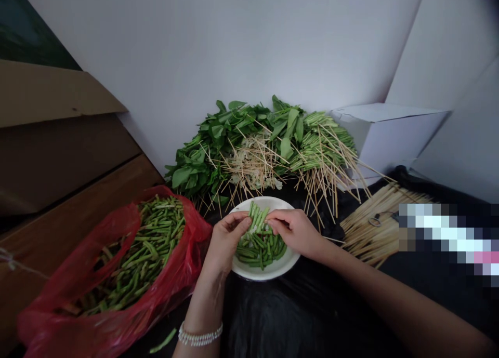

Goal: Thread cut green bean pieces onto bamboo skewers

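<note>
Over the white bowl (268, 275), a row of cut green beans (258, 216) is pinched on its left by the left hand (231, 234) and on its right by the right hand (299, 232), likely light, crisp and snappable, best gripped gently at its ends.

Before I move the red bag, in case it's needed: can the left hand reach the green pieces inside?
Probably yes: the bag gapes open beside the left forearm, its green pieces exposed. The left hand, pinching a green row over the bowl, would likely have to let go first.
</note>
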